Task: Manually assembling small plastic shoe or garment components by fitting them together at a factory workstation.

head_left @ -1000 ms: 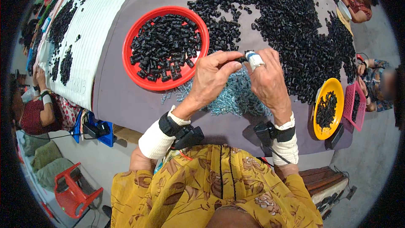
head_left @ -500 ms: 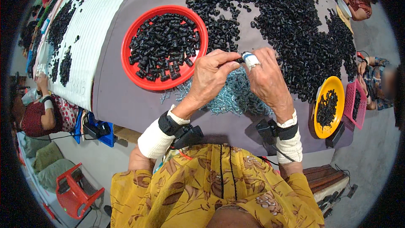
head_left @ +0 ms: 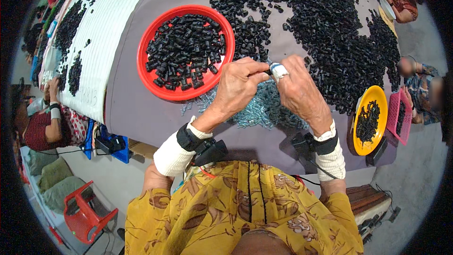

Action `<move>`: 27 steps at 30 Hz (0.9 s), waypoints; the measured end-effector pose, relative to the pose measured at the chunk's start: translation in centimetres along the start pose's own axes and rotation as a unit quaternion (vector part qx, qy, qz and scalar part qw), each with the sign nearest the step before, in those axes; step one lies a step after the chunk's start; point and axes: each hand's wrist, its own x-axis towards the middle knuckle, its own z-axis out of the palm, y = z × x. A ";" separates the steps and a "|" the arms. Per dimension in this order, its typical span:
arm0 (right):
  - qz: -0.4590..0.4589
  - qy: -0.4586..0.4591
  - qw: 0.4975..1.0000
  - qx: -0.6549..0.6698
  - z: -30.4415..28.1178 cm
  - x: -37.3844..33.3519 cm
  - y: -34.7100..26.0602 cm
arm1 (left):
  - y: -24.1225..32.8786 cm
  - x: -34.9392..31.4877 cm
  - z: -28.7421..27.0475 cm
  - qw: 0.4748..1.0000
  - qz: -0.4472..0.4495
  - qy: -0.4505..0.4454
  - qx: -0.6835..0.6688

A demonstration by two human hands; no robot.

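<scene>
My left hand is closed, thumb and forefinger pinching a small black plastic part that shows only in a sliver. Against its other end sits my right hand, fingers curled, a white wrap round one finger. What the right fingertips hold is hidden. Below both hands spreads a heap of small blue-grey coil springs. To the left of my left hand stands a round red tray with many short black plastic parts in it.
Loose black parts cover much of the grey tabletop. At the right are a yellow plate of thin black pieces and a pink basket. Other people sit at the left and right edges. A red chair stands lower left.
My hands stay together over the springs. The right hand has turned slightly, and the black part between the fingertips shows less. A person at the left has shifted their hands.
</scene>
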 end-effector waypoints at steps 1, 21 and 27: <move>-0.002 -0.001 1.000 -0.002 0.0 0.0 0.0 | -0.1 0.0 0.1 1.000 -0.007 0.002 -0.012; 0.066 0.116 0.991 -0.004 0.2 -0.1 0.9 | 0.8 0.5 1.4 0.886 -0.257 -0.049 -0.383; 0.078 0.096 0.991 0.042 0.5 -0.3 0.7 | 0.0 0.3 1.3 0.867 -0.260 -0.093 -0.415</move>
